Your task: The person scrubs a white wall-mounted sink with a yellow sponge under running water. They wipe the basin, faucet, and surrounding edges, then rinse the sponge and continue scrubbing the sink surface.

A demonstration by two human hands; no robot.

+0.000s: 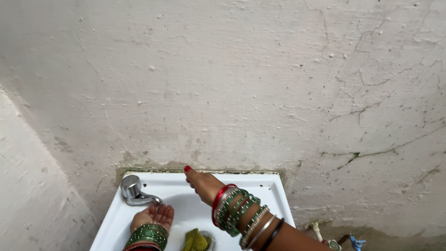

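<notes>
A white wash basin (pixel 272 193) is fixed to a rough plastered wall. My left hand (pixel 153 216) lies palm up, cupped, just under the spout of a chrome tap (pixel 134 190) at the basin's back left. My right hand (pixel 200 182) reaches over the basin toward the back rim, fingers together and pointing at the wall, holding nothing. Both wrists carry several green and red bangles. A yellow-green cloth or sponge (pixel 195 241) sits in the bowl by the drain.
The cracked, stained wall (pixel 260 83) fills most of the view, with a side wall at the left. Below right of the basin, a pipe fitting (pixel 320 234) and a small blue valve handle (pixel 357 242) show.
</notes>
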